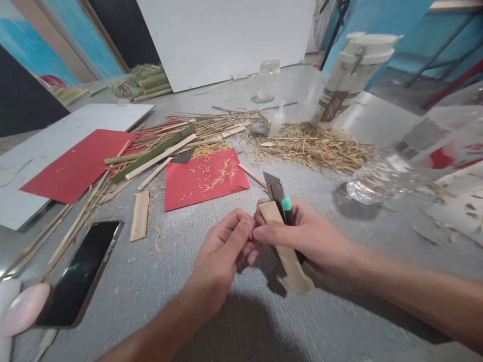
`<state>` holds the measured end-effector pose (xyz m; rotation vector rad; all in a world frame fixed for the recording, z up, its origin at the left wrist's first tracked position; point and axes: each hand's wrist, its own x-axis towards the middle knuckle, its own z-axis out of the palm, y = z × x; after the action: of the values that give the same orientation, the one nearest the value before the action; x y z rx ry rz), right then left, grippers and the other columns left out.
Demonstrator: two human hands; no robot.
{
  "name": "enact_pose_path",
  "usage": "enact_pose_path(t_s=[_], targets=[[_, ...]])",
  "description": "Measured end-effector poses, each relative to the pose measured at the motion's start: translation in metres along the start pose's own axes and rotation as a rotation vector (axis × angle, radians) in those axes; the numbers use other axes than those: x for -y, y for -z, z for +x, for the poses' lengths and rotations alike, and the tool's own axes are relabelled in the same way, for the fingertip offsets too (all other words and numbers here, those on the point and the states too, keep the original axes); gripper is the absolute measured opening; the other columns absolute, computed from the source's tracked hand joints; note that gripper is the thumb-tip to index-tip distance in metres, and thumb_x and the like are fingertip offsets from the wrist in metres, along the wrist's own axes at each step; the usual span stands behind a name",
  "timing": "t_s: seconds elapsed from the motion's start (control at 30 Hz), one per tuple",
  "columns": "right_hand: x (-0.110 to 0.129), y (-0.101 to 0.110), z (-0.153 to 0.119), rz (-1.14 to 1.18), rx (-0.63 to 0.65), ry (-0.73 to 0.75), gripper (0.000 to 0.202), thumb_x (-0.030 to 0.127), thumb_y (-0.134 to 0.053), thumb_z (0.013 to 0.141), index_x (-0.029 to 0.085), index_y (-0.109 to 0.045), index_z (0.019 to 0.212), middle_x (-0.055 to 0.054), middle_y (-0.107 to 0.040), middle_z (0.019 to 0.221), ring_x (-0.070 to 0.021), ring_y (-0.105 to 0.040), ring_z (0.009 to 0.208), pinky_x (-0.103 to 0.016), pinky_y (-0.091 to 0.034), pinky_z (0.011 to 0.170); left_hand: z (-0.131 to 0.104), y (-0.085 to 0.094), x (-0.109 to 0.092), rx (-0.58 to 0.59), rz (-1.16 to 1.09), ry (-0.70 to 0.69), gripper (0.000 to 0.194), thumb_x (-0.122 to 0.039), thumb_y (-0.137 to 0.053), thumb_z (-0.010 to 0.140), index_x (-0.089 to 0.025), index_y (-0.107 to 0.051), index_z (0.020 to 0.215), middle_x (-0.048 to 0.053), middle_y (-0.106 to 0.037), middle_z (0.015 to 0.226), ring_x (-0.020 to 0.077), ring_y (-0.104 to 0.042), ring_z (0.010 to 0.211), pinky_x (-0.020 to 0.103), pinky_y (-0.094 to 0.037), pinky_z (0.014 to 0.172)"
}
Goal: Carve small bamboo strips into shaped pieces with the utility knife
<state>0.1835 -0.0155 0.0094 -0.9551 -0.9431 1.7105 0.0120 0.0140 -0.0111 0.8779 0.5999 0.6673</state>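
My right hand point(320, 239) is closed around a utility knife point(274, 187) with its blade out, pointing away from me. Under the same thumb lies a flat pale strip of wood or bamboo point(290, 269), widened and notched at its near end. Beside it, my left hand point(221, 251) is closed in a pinch, its fingertips close to the right fingers. Whatever those left fingers may hold is hidden. Ahead of both hands, a red card point(207, 183) bears thin shavings.
A phone point(85, 274) lies at left near a small wood piece point(140, 216). Bamboo sticks point(177, 143), another red sheet point(81, 163) and a straw heap point(313, 146) lie farther back. A plastic bottle point(415, 146), a tumbler point(345, 75) and a glass jar point(268, 80) stand around the right and back.
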Motion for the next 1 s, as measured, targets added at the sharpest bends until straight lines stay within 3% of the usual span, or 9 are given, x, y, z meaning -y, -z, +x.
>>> enact_pose_path(t_s=[0.83,1.0], targets=[[-0.0035,0.0032,-0.0008,-0.081,0.001,0.008,0.025,0.039,-0.083,0.087,0.022,-0.070,0.075,-0.003,-0.079,0.073,-0.0191,-0.075,0.070,-0.031,-0.057,0.067,-0.0013,0.0038,0.0027,0.018,0.065,-0.022,0.040,-0.053,-0.068,0.103,-0.019,-0.058,0.085,-0.004,-0.049,0.070,0.0104,-0.038,0.063,0.025,-0.030,0.060],[-0.0028,0.0029,-0.0007,-0.088,-0.014,0.001,0.027,0.040,-0.086,0.084,0.022,-0.068,0.073,-0.003,-0.078,0.072,-0.0201,-0.076,0.071,-0.031,-0.056,0.067,-0.0006,0.0039,0.0022,0.022,0.066,-0.020,0.040,-0.053,-0.068,0.104,-0.019,-0.058,0.085,-0.004,-0.049,0.070,0.0101,-0.039,0.063,0.024,-0.031,0.060]])
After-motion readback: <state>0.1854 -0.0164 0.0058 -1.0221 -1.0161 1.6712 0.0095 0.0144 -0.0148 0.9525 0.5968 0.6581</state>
